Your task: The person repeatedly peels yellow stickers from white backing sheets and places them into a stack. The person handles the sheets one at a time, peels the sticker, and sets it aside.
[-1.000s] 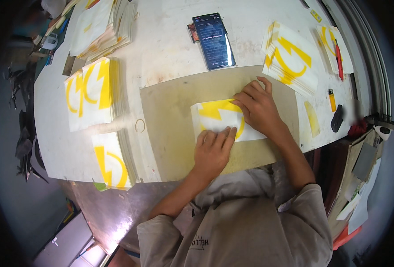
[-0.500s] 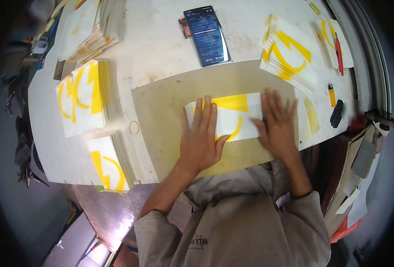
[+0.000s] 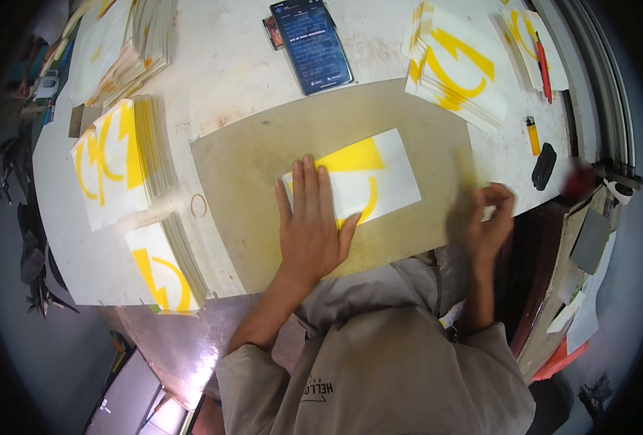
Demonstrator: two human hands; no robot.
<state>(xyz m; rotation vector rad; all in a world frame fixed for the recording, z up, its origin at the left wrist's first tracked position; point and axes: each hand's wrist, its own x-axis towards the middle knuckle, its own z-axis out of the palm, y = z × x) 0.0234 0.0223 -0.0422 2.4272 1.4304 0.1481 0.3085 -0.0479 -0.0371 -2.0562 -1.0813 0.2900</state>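
My left hand (image 3: 310, 225) lies flat with fingers outstretched on the left part of a white paper piece with yellow print (image 3: 397, 170), which looks folded. The paper rests at a slant on a grey-brown board (image 3: 256, 167). Over the board's right edge, my right hand (image 3: 492, 214) is closed in a pinch, its fingers curled. A thin yellowish strip (image 3: 467, 165) rises from its fingertips, smeared by motion. This hand is apart from the paper.
Stacks of printed paper stand at left (image 3: 107, 156), lower left (image 3: 162, 268), far left (image 3: 118, 51) and far right (image 3: 455, 69). A phone (image 3: 312, 51) lies beyond the board. A red pen-like tool (image 3: 543, 69), yellow lighter (image 3: 532, 136) and black object (image 3: 545, 167) lie at right.
My right hand has left the paper, moved right and picked up the yellowish strip from the table. My left hand remains on the paper, now more slanted in view. The view has shifted slightly.
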